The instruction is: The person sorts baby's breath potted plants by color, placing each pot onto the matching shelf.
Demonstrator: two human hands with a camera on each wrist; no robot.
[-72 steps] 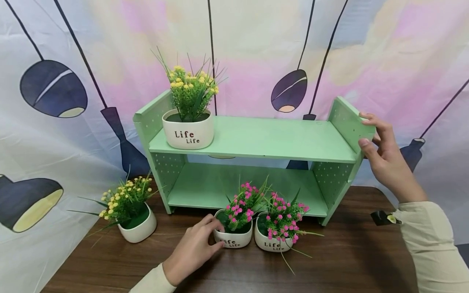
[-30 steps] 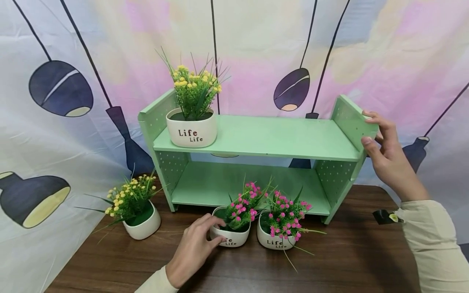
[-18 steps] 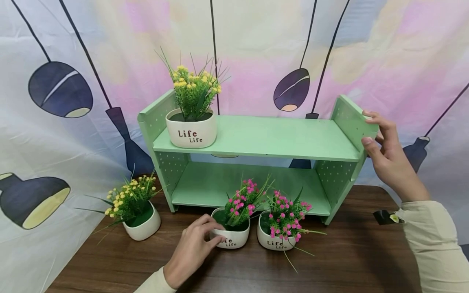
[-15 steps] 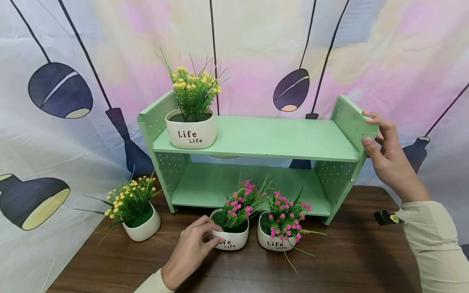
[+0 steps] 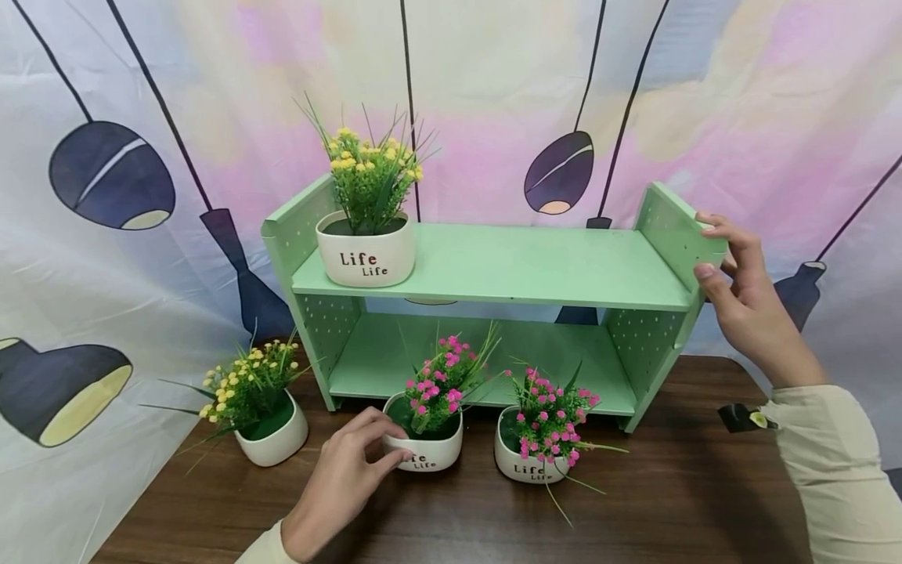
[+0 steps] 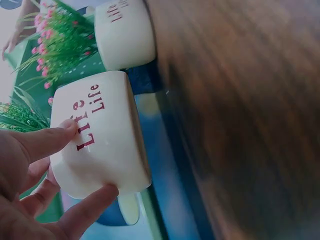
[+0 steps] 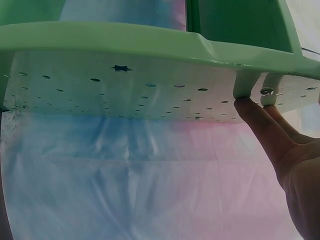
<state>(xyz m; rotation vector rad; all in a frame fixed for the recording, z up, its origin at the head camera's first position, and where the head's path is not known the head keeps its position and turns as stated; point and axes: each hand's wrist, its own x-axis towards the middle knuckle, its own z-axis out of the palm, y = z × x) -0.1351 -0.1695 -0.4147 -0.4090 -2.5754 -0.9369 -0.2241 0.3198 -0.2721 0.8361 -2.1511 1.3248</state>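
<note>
My left hand (image 5: 345, 462) grips the left end of a white "Life" flowerpot (image 5: 440, 457) with pink flowers. The thumb lies on its front and fingers reach over the rim; one more finger touches the side in the left wrist view. Whether its base is off the table, I cannot tell. My right hand (image 5: 750, 309) holds the upper corner of the green shelf's (image 5: 550, 266) right side panel, index finger over the top and thumb at the front edge. Two fingertips (image 7: 245, 106) touch the panel's outer face in the right wrist view.
A second pink-flowered pot (image 5: 532, 462) stands to the right on the brown table (image 5: 606, 517). One yellow-flowered pot (image 5: 366, 258) sits at the left of the upper shelf, another (image 5: 275, 439) on the table at left. A patterned curtain (image 5: 479, 94) hangs behind.
My left hand has moved left with the pink-flowered pot, so the gap to the other pink-flowered pot is wider. My right hand has stayed on the shelf panel.
</note>
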